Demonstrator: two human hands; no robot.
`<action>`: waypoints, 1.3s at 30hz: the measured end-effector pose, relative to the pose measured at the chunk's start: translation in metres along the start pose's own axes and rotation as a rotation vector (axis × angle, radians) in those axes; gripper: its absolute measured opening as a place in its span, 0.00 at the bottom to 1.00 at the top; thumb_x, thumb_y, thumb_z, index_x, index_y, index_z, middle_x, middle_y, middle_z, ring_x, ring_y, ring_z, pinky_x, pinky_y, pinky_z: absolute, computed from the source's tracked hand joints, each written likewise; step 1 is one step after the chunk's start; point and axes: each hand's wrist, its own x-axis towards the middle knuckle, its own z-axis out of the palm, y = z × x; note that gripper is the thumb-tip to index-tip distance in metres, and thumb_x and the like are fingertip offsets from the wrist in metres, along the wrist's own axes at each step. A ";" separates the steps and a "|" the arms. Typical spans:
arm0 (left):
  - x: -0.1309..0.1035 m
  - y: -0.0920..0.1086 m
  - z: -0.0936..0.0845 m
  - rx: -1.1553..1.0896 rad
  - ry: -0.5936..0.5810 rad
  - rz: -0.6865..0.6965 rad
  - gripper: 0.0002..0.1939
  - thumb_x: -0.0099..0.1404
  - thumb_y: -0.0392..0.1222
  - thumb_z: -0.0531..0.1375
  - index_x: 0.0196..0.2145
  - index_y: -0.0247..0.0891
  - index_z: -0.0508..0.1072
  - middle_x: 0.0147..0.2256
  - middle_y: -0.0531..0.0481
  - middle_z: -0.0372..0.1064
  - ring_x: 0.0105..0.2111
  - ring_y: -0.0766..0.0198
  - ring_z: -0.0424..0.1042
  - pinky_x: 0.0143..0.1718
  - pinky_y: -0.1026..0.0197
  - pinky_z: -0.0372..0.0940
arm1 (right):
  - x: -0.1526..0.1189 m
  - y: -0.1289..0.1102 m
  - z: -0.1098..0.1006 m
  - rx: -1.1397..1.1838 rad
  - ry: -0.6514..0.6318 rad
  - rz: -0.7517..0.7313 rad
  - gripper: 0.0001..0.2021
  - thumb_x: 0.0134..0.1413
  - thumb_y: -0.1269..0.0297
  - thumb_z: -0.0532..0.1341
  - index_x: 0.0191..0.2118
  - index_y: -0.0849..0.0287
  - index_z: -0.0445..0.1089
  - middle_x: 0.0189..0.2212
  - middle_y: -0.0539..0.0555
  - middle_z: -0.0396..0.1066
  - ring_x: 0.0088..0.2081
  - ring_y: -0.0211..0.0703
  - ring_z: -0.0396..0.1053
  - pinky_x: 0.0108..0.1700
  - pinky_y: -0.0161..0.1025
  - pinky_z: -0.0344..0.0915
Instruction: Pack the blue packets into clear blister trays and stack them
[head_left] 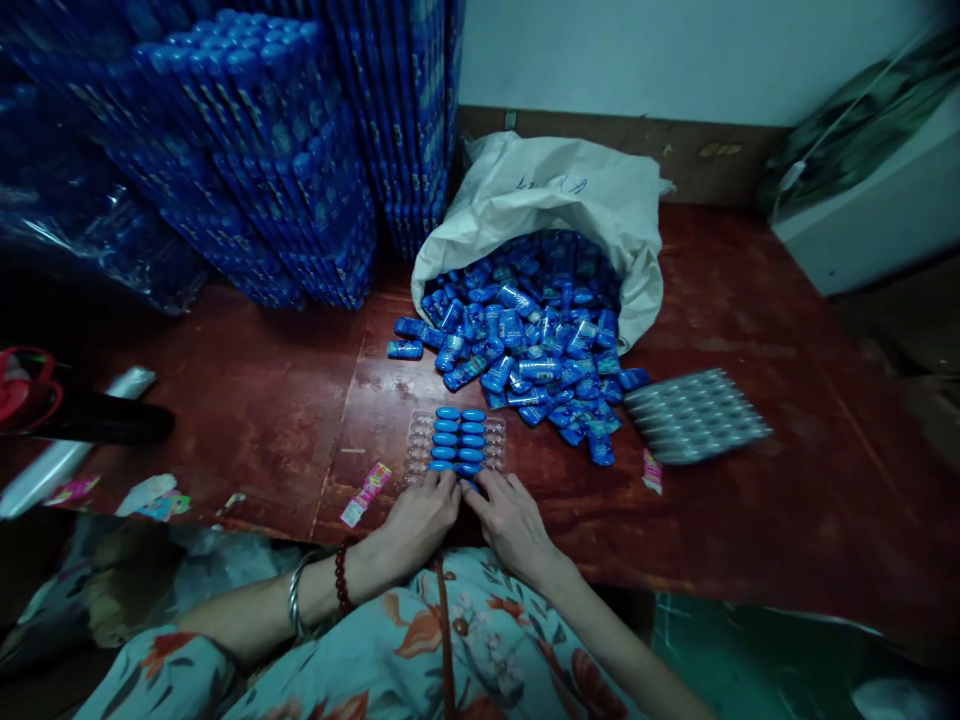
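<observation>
A clear plastic tray (418, 440) lies on the table near its front edge. Blue oval pieces (448, 426) fill its two middle columns, and the outer pockets look clear. My left hand (426, 512) rests at the tray's near end, fingers bent over the lower blue pieces. Beside it, my right hand (512, 515) has its fingertips together at the same end, close to a blue piece. What exactly the fingertips hold is too small to make out. Beyond the tray, blue wrapped packets (540, 370) spill from a white sack (551, 165).
Tall stacks of blue packs (255, 170) stand at the back left. Several nested clear trays (697, 415) lie on the red-brown table (810, 500) at right. A pink wrapper (367, 494) is left of my hands. At far left are a black and red object (90, 412) and a plastic roll (56, 465).
</observation>
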 end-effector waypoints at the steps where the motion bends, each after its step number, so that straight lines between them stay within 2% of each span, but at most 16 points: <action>1: -0.002 -0.003 0.000 -0.016 0.014 -0.002 0.13 0.63 0.26 0.49 0.43 0.32 0.66 0.41 0.40 0.66 0.38 0.56 0.68 0.35 0.57 0.66 | -0.001 0.000 0.000 0.008 -0.001 -0.001 0.14 0.60 0.74 0.50 0.44 0.61 0.70 0.33 0.57 0.68 0.34 0.42 0.64 0.35 0.39 0.59; 3: -0.008 -0.012 -0.003 -0.069 0.079 -0.003 0.11 0.64 0.30 0.51 0.45 0.35 0.65 0.41 0.42 0.66 0.38 0.57 0.67 0.36 0.57 0.66 | -0.006 0.003 -0.001 0.067 0.033 0.003 0.13 0.60 0.72 0.51 0.46 0.59 0.70 0.35 0.57 0.68 0.35 0.41 0.64 0.36 0.38 0.60; 6: -0.010 -0.035 -0.011 -0.202 0.281 -0.028 0.09 0.67 0.39 0.51 0.44 0.37 0.66 0.39 0.44 0.68 0.39 0.58 0.67 0.37 0.58 0.64 | -0.009 0.019 -0.003 0.245 0.201 0.096 0.12 0.60 0.69 0.53 0.46 0.57 0.70 0.37 0.55 0.68 0.36 0.39 0.66 0.38 0.36 0.62; 8: 0.003 -0.057 -0.018 -0.312 0.423 -0.071 0.10 0.69 0.42 0.49 0.39 0.36 0.68 0.35 0.46 0.68 0.36 0.60 0.67 0.37 0.60 0.63 | -0.002 0.039 -0.003 0.308 0.323 0.200 0.11 0.60 0.69 0.53 0.45 0.57 0.70 0.36 0.55 0.68 0.37 0.38 0.67 0.39 0.34 0.63; 10: 0.029 -0.080 -0.025 -0.411 0.497 -0.076 0.13 0.69 0.40 0.47 0.34 0.36 0.69 0.33 0.47 0.67 0.34 0.63 0.67 0.35 0.62 0.62 | 0.015 0.062 -0.004 0.245 0.350 0.260 0.12 0.60 0.70 0.52 0.45 0.58 0.70 0.36 0.55 0.68 0.39 0.40 0.66 0.41 0.36 0.64; 13: 0.080 -0.108 -0.031 -0.413 0.433 0.051 0.10 0.68 0.38 0.50 0.37 0.35 0.70 0.37 0.46 0.68 0.37 0.62 0.67 0.38 0.62 0.62 | 0.054 0.091 -0.003 -0.019 0.164 0.233 0.18 0.57 0.74 0.52 0.51 0.58 0.66 0.45 0.59 0.67 0.45 0.47 0.63 0.43 0.41 0.62; 15: 0.109 -0.115 -0.032 -0.286 0.372 0.087 0.10 0.66 0.38 0.53 0.44 0.35 0.69 0.42 0.44 0.66 0.40 0.58 0.66 0.42 0.59 0.62 | 0.079 0.102 -0.002 -0.187 -0.005 0.181 0.22 0.54 0.76 0.52 0.56 0.58 0.62 0.51 0.62 0.63 0.48 0.51 0.60 0.43 0.44 0.60; 17: 0.129 -0.115 -0.030 -0.145 0.345 0.071 0.16 0.64 0.40 0.55 0.49 0.34 0.66 0.44 0.41 0.65 0.43 0.54 0.65 0.46 0.54 0.60 | 0.097 0.107 0.002 -0.291 -0.113 0.142 0.23 0.54 0.76 0.52 0.56 0.59 0.61 0.54 0.63 0.61 0.50 0.53 0.58 0.44 0.46 0.59; 20: 0.139 -0.111 -0.024 -0.056 0.335 0.054 0.19 0.65 0.40 0.53 0.53 0.33 0.63 0.45 0.40 0.64 0.45 0.53 0.63 0.49 0.50 0.58 | 0.111 0.110 0.006 -0.349 -0.166 0.137 0.19 0.57 0.75 0.50 0.53 0.60 0.64 0.54 0.64 0.61 0.48 0.53 0.60 0.43 0.45 0.58; 23: 0.136 -0.115 -0.014 -0.099 0.367 0.070 0.18 0.67 0.37 0.49 0.54 0.34 0.62 0.45 0.41 0.63 0.46 0.55 0.62 0.52 0.50 0.56 | 0.113 0.117 0.005 -0.305 -0.154 0.143 0.17 0.59 0.73 0.49 0.51 0.60 0.65 0.49 0.64 0.64 0.45 0.51 0.62 0.41 0.43 0.58; 26: 0.125 -0.130 -0.002 -0.288 0.417 0.079 0.20 0.67 0.35 0.48 0.56 0.36 0.61 0.46 0.42 0.62 0.46 0.58 0.62 0.51 0.53 0.59 | 0.106 0.122 -0.001 -0.114 -0.019 0.198 0.16 0.60 0.66 0.49 0.51 0.62 0.64 0.43 0.62 0.68 0.42 0.49 0.65 0.41 0.41 0.60; 30: 0.107 -0.151 0.014 -0.651 0.495 0.038 0.18 0.64 0.34 0.49 0.51 0.37 0.66 0.47 0.43 0.61 0.45 0.61 0.65 0.49 0.56 0.62 | 0.081 0.116 -0.004 0.308 0.290 0.475 0.20 0.58 0.59 0.51 0.53 0.61 0.62 0.36 0.56 0.72 0.33 0.43 0.69 0.36 0.39 0.63; 32: 0.101 -0.155 0.018 -0.819 0.500 -0.052 0.19 0.63 0.36 0.52 0.52 0.36 0.66 0.46 0.43 0.63 0.43 0.61 0.67 0.46 0.56 0.64 | 0.063 0.108 0.003 0.533 0.297 0.615 0.22 0.57 0.55 0.52 0.53 0.60 0.64 0.30 0.53 0.73 0.27 0.42 0.69 0.33 0.39 0.65; 35: 0.100 -0.150 0.019 -0.929 0.526 -0.232 0.21 0.61 0.42 0.57 0.51 0.34 0.65 0.43 0.43 0.66 0.40 0.59 0.68 0.42 0.56 0.65 | 0.040 0.096 0.019 0.908 0.208 0.833 0.26 0.53 0.50 0.55 0.52 0.62 0.67 0.20 0.51 0.71 0.21 0.42 0.68 0.28 0.40 0.67; 37: 0.104 -0.143 0.016 -0.871 0.586 -0.301 0.19 0.59 0.43 0.60 0.47 0.33 0.67 0.44 0.43 0.66 0.41 0.58 0.67 0.44 0.56 0.64 | 0.029 0.092 0.028 1.102 0.228 0.917 0.30 0.48 0.49 0.60 0.54 0.63 0.65 0.23 0.51 0.72 0.23 0.42 0.70 0.29 0.41 0.70; 39: 0.110 -0.136 0.013 -0.800 0.604 -0.340 0.17 0.57 0.42 0.62 0.43 0.33 0.68 0.42 0.43 0.66 0.41 0.57 0.67 0.44 0.55 0.63 | 0.021 0.090 0.030 1.192 0.253 0.889 0.33 0.44 0.52 0.63 0.56 0.62 0.63 0.29 0.52 0.73 0.27 0.42 0.73 0.34 0.42 0.72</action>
